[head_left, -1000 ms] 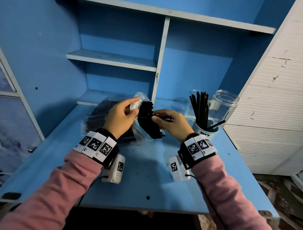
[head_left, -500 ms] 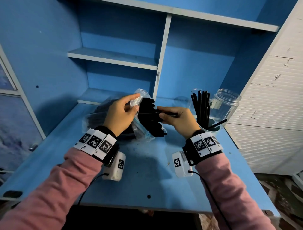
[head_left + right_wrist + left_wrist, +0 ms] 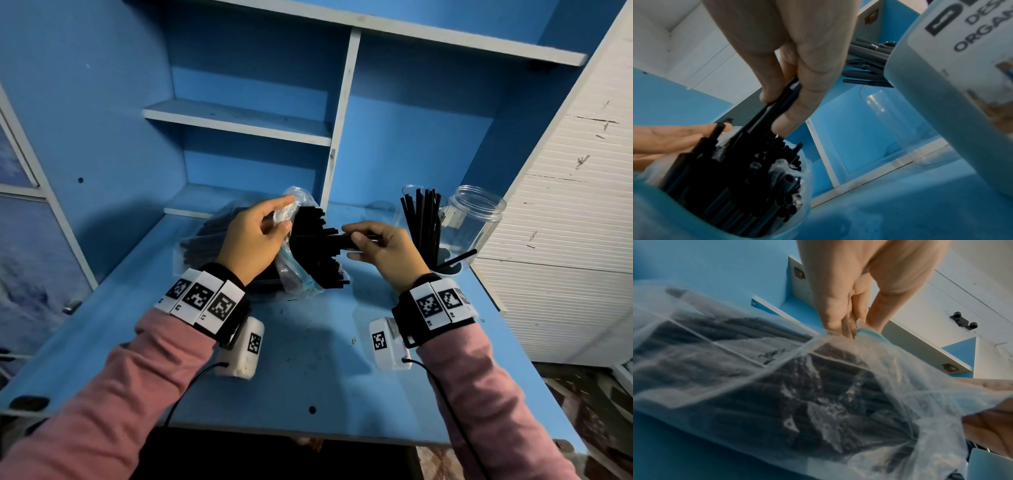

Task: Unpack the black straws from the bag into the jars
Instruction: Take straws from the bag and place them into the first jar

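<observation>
The bag (image 3: 294, 270) lies on the worktop (image 3: 308, 359) between the hands, mouth toward the right hand (image 3: 383, 253). The black straws (image 3: 318, 246) run left to right and jut from the mouth. The left hand (image 3: 253, 240) pinches the bag's rim. The right hand grips apparently several straw ends. The jars (image 3: 472, 219) stand just beyond it.

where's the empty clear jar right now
In the head view the empty clear jar stands at the desk's far right, just right of the straw-filled jar, beside the white wall.
</observation>
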